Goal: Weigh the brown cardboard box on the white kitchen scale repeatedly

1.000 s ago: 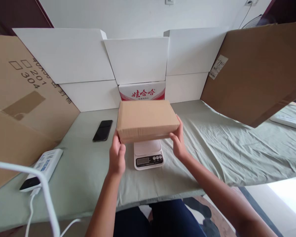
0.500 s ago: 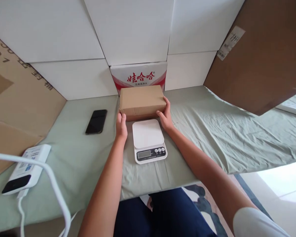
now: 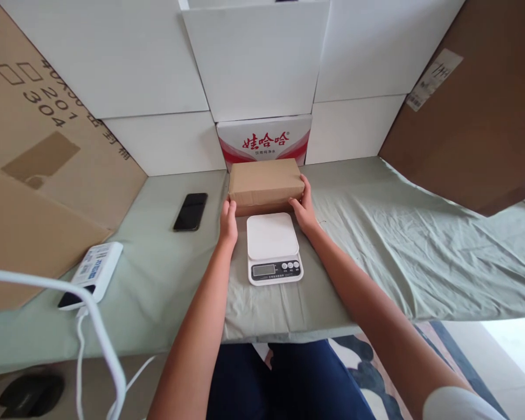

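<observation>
Two hands on one brown box, sitting on the green cloth right behind the white scale. Left hand grips its left end, right hand wraps the right corner. Black phone off left.

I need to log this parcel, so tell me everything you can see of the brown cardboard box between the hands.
The brown cardboard box is a plain, flat rectangular carton, closed, with no label showing. It lies flat on the green cloth, just behind the white scale and in front of the red-and-white carton. The left hand holds its left end, the right hand its right end.
</observation>
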Demonstrator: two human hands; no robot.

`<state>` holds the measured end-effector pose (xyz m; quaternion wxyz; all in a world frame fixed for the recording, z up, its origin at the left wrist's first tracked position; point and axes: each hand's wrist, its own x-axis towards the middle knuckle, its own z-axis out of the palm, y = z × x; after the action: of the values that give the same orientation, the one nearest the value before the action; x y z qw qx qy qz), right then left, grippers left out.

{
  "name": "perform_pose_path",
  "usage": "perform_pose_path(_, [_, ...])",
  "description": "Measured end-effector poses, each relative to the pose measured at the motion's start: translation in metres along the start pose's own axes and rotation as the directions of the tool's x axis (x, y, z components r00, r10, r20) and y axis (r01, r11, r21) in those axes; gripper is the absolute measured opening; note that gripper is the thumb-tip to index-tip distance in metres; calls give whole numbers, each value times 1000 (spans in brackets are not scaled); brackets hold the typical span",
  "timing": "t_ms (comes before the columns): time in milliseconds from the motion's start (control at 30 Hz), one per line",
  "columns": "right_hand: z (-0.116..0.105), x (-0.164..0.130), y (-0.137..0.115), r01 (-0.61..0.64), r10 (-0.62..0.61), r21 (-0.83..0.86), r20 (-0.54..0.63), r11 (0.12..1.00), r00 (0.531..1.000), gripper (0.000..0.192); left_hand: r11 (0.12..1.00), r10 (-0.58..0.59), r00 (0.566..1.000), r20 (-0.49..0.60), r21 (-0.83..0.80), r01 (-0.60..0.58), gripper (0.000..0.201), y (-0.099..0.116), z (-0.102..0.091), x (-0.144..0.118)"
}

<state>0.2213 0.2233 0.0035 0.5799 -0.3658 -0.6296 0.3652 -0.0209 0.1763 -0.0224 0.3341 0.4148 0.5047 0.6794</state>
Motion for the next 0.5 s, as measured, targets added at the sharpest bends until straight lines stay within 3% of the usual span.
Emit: perform_pose_path(500, [5, 1, 13, -43, 40, -82, -35, 996, 999, 77, 991, -75, 995, -63, -112, 68, 65, -2, -2, 0])
